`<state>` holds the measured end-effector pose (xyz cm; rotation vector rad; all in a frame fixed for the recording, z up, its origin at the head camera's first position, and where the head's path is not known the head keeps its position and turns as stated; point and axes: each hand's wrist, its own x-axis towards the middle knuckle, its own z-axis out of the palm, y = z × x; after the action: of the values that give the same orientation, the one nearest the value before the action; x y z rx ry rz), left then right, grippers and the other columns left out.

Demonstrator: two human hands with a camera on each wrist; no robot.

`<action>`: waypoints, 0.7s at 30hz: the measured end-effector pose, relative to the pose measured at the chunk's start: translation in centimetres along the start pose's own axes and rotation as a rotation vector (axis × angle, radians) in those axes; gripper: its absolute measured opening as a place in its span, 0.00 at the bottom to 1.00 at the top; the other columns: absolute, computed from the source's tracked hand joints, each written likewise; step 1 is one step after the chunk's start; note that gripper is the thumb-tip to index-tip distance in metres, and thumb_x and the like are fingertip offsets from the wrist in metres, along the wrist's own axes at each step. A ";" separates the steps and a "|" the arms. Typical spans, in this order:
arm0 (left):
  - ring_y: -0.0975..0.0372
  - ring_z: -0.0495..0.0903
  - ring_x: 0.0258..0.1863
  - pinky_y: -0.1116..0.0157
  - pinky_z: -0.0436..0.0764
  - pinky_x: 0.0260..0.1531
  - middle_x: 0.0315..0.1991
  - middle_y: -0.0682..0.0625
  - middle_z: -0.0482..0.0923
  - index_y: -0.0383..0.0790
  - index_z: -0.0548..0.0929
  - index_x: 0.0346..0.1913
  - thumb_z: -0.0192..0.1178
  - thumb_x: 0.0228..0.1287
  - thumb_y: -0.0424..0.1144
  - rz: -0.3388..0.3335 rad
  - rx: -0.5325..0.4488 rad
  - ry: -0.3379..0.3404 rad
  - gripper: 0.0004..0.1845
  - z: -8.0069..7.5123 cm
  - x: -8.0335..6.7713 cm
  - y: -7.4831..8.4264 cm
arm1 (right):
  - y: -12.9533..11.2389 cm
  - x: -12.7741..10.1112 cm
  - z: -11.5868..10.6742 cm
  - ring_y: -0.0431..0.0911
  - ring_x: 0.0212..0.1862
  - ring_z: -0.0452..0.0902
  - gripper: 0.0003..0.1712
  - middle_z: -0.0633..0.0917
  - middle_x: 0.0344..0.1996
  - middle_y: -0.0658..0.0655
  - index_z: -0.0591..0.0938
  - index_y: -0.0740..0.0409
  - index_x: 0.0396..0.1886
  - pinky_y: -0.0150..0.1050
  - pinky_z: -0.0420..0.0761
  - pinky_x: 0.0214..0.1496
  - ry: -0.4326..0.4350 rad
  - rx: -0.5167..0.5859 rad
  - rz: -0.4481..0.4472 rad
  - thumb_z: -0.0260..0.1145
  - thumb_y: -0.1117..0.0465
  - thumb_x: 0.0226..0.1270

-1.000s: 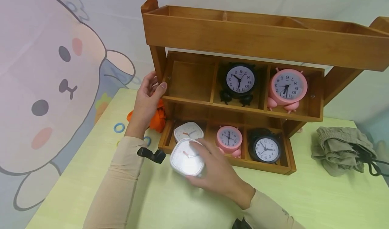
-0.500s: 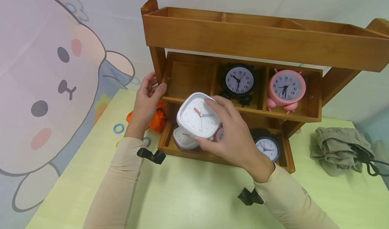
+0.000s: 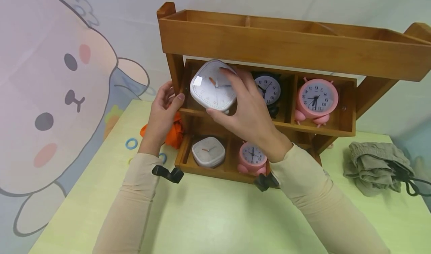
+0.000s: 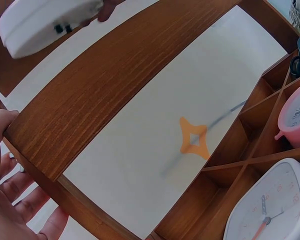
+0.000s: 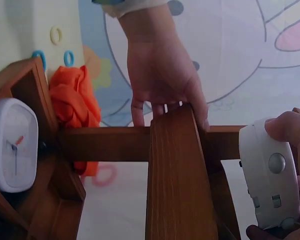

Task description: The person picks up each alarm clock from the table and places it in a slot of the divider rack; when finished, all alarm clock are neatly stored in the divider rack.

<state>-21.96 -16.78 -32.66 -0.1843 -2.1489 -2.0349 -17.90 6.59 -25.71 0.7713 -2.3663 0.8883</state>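
Right hand (image 3: 250,115) fingers grasp rounded-square white clock (image 3: 213,85); left hand (image 3: 164,110) fingers clasp wooden shelf (image 3: 286,46)

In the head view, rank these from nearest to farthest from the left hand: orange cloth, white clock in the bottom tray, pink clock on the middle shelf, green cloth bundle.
From the left hand, on the shelf's left post:
1. Orange cloth, just below and behind the hand.
2. White clock in the bottom tray, lower right, leftmost compartment.
3. Pink clock on the middle shelf, right compartment.
4. Green cloth bundle, far right on the table.
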 end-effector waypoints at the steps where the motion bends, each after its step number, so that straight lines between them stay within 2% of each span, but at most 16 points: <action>1: 0.58 0.69 0.68 0.57 0.68 0.70 0.70 0.50 0.67 0.52 0.63 0.73 0.57 0.71 0.47 0.001 -0.001 -0.001 0.30 0.0 0.0 0.0 | 0.1 0.3 0.2 0.49 0.70 0.62 0.47 0.65 0.72 0.58 0.68 0.54 0.71 0.47 0.73 0.68 -0.001 0.000 0.003 0.76 0.46 0.53; 5: 0.58 0.68 0.67 0.57 0.68 0.70 0.70 0.49 0.67 0.52 0.63 0.73 0.57 0.71 0.47 0.004 -0.014 -0.002 0.30 0.0 0.0 -0.1 | 0.5 1.4 0.8 0.49 0.72 0.61 0.47 0.64 0.73 0.56 0.68 0.53 0.71 0.46 0.69 0.71 -0.005 -0.013 0.007 0.75 0.46 0.53; 10: 0.57 0.68 0.68 0.57 0.68 0.71 0.70 0.49 0.67 0.51 0.63 0.73 0.57 0.71 0.46 0.003 -0.013 -0.002 0.30 0.0 0.1 -0.2 | 1.0 2.0 1.7 0.51 0.74 0.58 0.47 0.61 0.75 0.57 0.68 0.52 0.72 0.45 0.64 0.74 -0.055 -0.066 0.003 0.75 0.47 0.54; 17: 0.57 0.68 0.68 0.57 0.68 0.71 0.70 0.49 0.67 0.51 0.63 0.73 0.57 0.71 0.47 0.002 -0.004 0.004 0.30 -0.2 0.1 -0.2 | 1.5 1.9 2.8 0.54 0.75 0.54 0.39 0.59 0.75 0.59 0.74 0.50 0.68 0.55 0.57 0.75 -0.174 -0.168 -0.045 0.73 0.45 0.58; 21: 0.57 0.68 0.68 0.57 0.67 0.71 0.70 0.48 0.67 0.52 0.63 0.73 0.57 0.71 0.47 0.002 -0.005 0.007 0.30 -0.2 0.1 -0.1 | 1.8 1.7 2.9 0.56 0.77 0.51 0.34 0.61 0.75 0.60 0.77 0.50 0.65 0.58 0.55 0.76 -0.213 -0.209 -0.077 0.71 0.44 0.61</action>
<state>-22.10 -16.98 -32.77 -0.1798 -2.1390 -2.0376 -21.02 5.15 -27.37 0.9021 -2.5424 0.5391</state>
